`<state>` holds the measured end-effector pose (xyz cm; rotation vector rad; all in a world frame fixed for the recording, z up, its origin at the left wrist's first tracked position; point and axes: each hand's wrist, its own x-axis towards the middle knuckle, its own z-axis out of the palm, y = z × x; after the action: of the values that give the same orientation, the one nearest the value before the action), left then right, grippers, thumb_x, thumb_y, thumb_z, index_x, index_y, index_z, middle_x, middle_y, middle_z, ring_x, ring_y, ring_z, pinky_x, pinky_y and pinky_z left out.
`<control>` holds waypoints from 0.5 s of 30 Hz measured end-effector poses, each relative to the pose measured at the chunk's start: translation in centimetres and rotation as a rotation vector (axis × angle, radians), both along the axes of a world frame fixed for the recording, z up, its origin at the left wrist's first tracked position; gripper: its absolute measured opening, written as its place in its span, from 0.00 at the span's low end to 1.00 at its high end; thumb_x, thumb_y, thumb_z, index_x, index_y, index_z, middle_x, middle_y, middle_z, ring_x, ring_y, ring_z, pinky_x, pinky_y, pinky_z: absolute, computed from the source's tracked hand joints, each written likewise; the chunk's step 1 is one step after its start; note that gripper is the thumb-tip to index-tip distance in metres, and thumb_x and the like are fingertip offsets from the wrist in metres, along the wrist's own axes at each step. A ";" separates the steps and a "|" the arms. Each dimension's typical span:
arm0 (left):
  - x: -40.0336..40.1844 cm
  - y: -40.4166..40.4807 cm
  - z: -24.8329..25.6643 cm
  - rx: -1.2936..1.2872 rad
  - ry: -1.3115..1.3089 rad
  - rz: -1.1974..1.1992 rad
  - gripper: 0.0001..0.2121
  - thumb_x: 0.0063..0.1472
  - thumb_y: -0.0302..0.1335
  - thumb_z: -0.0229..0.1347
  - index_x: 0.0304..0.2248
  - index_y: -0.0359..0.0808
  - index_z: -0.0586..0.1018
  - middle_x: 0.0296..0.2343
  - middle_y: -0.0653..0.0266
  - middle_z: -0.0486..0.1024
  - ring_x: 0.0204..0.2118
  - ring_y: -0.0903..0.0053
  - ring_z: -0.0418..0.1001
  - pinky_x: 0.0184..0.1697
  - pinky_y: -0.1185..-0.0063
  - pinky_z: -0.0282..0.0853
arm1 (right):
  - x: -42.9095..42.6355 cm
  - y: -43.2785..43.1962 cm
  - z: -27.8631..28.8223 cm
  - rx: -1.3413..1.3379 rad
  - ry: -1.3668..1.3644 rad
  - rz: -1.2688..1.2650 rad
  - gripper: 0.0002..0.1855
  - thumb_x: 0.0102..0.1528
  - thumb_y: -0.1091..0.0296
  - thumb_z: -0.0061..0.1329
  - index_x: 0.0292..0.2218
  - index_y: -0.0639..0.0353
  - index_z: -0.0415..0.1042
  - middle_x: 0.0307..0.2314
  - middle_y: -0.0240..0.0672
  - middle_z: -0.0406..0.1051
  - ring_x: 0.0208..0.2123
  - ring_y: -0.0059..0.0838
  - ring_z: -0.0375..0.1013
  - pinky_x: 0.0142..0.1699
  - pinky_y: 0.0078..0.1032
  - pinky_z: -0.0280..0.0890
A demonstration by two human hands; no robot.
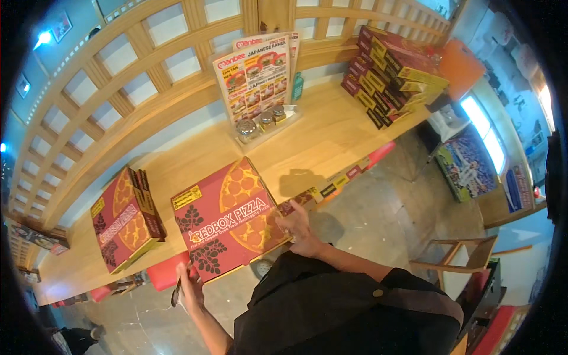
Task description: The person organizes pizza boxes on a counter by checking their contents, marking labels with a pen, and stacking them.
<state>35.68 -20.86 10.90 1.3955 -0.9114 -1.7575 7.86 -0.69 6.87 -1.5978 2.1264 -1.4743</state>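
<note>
A red closed pizza box (230,213) lies before me, its near side jutting past the front edge of the wooden table. My right hand (301,228) grips its right near corner, the fingers partly hidden. By the box's left near corner is my left hand (191,284), with a small dark object (176,293) between its fingers; what it is cannot be made out. Whether this hand also touches the box is unclear. To the left, further pizza boxes (122,226) of the same print stand stacked on the table.
A tall stack of folded pizza boxes (392,73) stands at the table's (324,128) right end. Behind the box, a tray holds glass shakers (266,120) and menu cards (255,77). A wooden lattice partition (146,84) runs along the back. Red stools (166,270) sit under the front edge.
</note>
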 end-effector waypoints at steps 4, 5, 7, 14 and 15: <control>-2.4 0.1 -2.9 -0.194 -0.134 -0.263 0.15 0.54 0.29 0.59 0.25 0.43 0.60 0.19 0.77 0.59 0.19 0.89 0.52 0.18 0.85 0.45 | 1.1 0.2 -0.1 0.008 -0.752 0.053 0.53 0.40 0.72 0.60 0.60 0.49 0.41 0.57 0.50 0.42 0.62 0.41 0.40 0.63 0.40 0.40; -2.5 0.5 -3.5 -0.296 -0.114 -0.271 0.16 0.53 0.28 0.60 0.25 0.43 0.60 0.18 0.78 0.58 0.19 0.90 0.51 0.18 0.84 0.45 | 0.9 0.1 0.4 -0.020 -1.069 0.060 0.50 0.43 0.71 0.58 0.60 0.54 0.40 0.56 0.47 0.46 0.59 0.39 0.46 0.61 0.36 0.45; -2.9 1.3 -1.4 -0.365 -0.117 -0.306 0.17 0.53 0.26 0.59 0.23 0.42 0.58 0.20 0.77 0.52 0.24 0.87 0.50 0.27 0.84 0.47 | 0.0 -0.1 1.6 -0.137 -1.693 0.053 0.45 0.50 0.69 0.53 0.59 0.64 0.38 0.54 0.42 0.54 0.55 0.35 0.57 0.57 0.28 0.55; -0.8 7.2 4.6 -0.586 -0.104 -0.317 0.24 0.46 0.36 0.65 0.24 0.43 0.55 0.23 0.75 0.51 0.26 0.86 0.52 0.30 0.86 0.51 | -2.0 3.6 8.1 -0.086 -1.388 0.144 0.29 0.51 0.74 0.50 0.54 0.63 0.59 0.44 0.33 0.67 0.44 0.22 0.67 0.49 0.21 0.62; -1.8 8.0 5.8 -0.646 -0.123 -0.338 0.25 0.46 0.38 0.66 0.24 0.43 0.56 0.24 0.75 0.53 0.27 0.86 0.54 0.32 0.86 0.54 | -3.2 4.7 9.3 -0.140 -1.292 0.104 0.28 0.50 0.74 0.51 0.53 0.64 0.60 0.42 0.33 0.68 0.41 0.22 0.69 0.47 0.21 0.64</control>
<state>33.90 -12.86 16.66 0.9625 -1.6793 -1.4095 4.63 4.01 16.18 -0.4041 1.1578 -1.8386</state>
